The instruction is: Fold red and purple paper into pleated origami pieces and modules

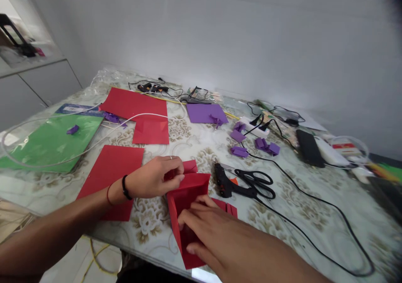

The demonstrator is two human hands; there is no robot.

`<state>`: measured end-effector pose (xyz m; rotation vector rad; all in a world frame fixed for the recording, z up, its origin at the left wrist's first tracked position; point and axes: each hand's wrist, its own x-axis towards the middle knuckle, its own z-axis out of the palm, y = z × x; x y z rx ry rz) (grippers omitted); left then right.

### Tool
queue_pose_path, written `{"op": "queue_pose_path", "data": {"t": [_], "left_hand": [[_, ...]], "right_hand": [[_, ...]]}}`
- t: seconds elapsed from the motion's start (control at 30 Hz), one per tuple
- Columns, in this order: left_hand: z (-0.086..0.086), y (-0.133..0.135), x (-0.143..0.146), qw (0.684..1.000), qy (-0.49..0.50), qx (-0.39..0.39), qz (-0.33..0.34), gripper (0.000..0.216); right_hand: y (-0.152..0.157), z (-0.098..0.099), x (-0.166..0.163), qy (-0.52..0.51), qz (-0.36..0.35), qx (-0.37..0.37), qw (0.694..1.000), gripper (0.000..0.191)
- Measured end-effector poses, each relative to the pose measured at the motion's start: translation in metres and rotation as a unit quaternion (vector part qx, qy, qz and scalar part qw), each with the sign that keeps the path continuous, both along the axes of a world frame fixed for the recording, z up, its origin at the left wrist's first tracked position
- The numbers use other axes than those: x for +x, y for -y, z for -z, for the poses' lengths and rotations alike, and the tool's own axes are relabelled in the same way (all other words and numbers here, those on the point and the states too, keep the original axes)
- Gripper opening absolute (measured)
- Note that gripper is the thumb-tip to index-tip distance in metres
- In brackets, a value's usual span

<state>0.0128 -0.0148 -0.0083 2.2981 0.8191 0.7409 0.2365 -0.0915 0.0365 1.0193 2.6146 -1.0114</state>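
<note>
A red folded paper box (pixel 182 197) with an open top and loose side flaps lies near the table's front edge. Curled at its far left corner, my left hand (pixel 160 176) has its fingers closed on the paper edge, partly hiding the spot it pinches. My right hand (pixel 207 226) reaches over the right side, fingers bent inside the box and gripping its wall. Just right of the box are a black glue gun (pixel 224 180) and black-handled scissors (pixel 256 181), close together. A red paper sheet (pixel 125 161) lies beneath my left forearm.
More red paper (pixel 135 105) and a green sheet pack (pixel 53 140) lie to the left, crossed by a white cable. Folded purple paper pieces (pixel 266 146) sit near a white power strip (pixel 254 127). A black cord (pixel 314 197) loops across the right side, near a phone (pixel 309 148).
</note>
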Motion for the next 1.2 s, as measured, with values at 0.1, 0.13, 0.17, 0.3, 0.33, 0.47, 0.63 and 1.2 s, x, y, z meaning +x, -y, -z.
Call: {"op": "queue_pose_path", "data": {"t": [0.1,0.13,0.17,0.3,0.33,0.47,0.63,1.2], "left_hand": [[0.000,0.000,0.000,1.000,-0.002,-0.002,-0.001,0.013],[0.000,-0.001,0.000,1.000,-0.003,0.000,-0.002,0.013],[0.001,-0.001,0.000,1.000,-0.004,0.001,-0.002,0.012],[0.001,-0.001,0.000,1.000,-0.005,0.001,-0.002,0.012],[0.002,-0.001,-0.001,1.000,-0.005,-0.001,-0.002,0.012],[0.002,-0.002,-0.001,1.000,-0.011,-0.013,-0.004,0.011],[0.000,-0.001,-0.002,1.000,-0.011,-0.013,-0.002,0.011],[-0.003,0.002,-0.001,1.000,0.001,-0.009,0.004,0.008]], "right_hand": [[0.000,0.003,0.006,0.001,-0.010,0.006,1.000,0.023],[0.000,0.005,0.007,-0.002,-0.011,0.009,1.000,0.025],[0.000,0.007,0.008,-0.004,-0.012,0.015,1.000,0.026],[0.001,0.017,0.011,-0.008,-0.039,0.052,0.998,0.027],[0.001,0.019,0.011,-0.009,-0.047,0.060,0.997,0.025],[0.000,0.022,0.011,-0.013,-0.060,0.078,0.995,0.015],[-0.003,0.007,0.010,-0.034,-0.044,0.067,0.996,0.021],[-0.047,0.025,0.241,-0.032,0.466,0.292,0.835,0.028]]}}
